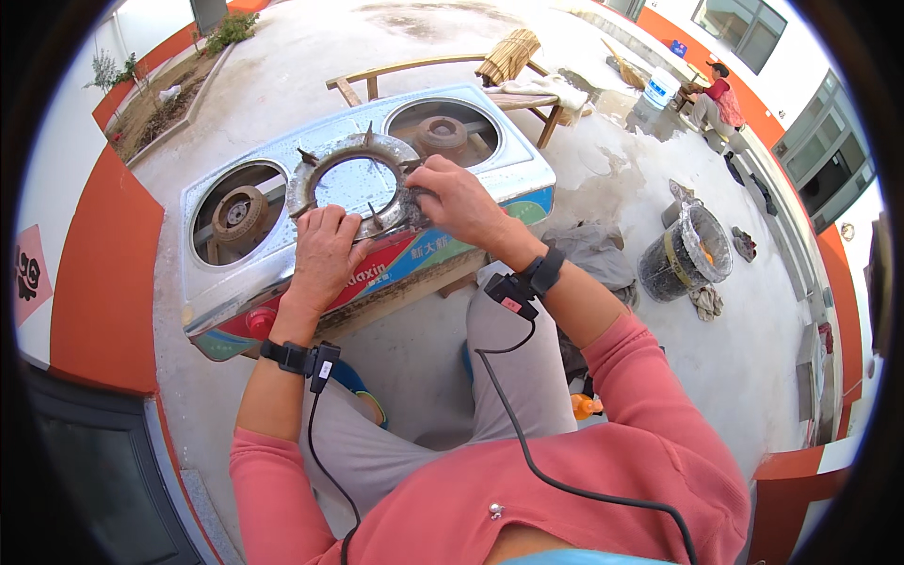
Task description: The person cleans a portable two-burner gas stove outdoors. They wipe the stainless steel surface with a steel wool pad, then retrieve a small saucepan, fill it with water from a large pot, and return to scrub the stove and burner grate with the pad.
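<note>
A two-burner gas stove point(282, 152) with a shiny metal top lies in front of me. On the middle of its top rests a round metal pot-support ring point(404, 152) with upright prongs. My left hand point(328, 247) grips the ring's near left edge. In my right hand point(455, 201) is a dark scouring pad point(418, 205), pressed to the ring's right side; the fingers partly hide it. The left burner point(240, 214) and the right burner point(441, 135) sit uncovered in round openings. A red knob point(260, 322) is on the stove's front, near my left wrist.
Beyond the stove stands a wooden bench point(526, 102) with a bundle of thin sticks point(510, 56). At right are a dirty black bucket point(667, 265), grey cloth point(586, 247) and rags. An orange bottle point(583, 407) is beside my leg. A person point(720, 102) sits far right near a white bucket point(661, 88).
</note>
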Demonstrator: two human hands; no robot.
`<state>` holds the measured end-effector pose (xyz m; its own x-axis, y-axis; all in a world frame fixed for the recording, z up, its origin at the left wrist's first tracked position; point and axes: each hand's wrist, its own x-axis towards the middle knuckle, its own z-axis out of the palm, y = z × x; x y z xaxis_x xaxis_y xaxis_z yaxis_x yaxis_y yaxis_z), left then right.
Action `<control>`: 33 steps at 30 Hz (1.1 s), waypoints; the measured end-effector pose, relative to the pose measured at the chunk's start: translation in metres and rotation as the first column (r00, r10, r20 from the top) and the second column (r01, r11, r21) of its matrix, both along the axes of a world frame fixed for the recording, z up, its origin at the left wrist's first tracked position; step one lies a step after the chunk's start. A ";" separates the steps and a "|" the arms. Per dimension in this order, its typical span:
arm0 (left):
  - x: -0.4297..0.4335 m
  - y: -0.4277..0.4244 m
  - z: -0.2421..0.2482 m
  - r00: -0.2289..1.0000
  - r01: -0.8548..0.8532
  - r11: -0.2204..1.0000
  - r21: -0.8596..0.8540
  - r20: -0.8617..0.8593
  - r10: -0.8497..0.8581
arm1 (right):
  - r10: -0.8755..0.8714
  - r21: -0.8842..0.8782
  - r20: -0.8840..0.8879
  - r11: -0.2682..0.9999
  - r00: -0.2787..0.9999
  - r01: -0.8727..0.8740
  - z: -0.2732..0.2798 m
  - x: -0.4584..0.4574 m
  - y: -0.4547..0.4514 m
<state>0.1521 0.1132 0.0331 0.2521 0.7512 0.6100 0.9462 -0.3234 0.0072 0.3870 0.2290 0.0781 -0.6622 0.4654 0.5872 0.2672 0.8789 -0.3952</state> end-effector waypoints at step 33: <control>0.003 0.006 -0.004 0.996 0.017 0.999 0.040 0.082 -0.021 | -0.041 0.141 0.294 0.990 0.955 -0.001 0.014 -0.022 0.008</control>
<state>0.1550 0.1190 0.0294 0.2135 0.7219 0.6583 0.9366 -0.3429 0.0723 0.3652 0.2367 0.0917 -0.8074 0.4081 0.4260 0.3713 0.9127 -0.1706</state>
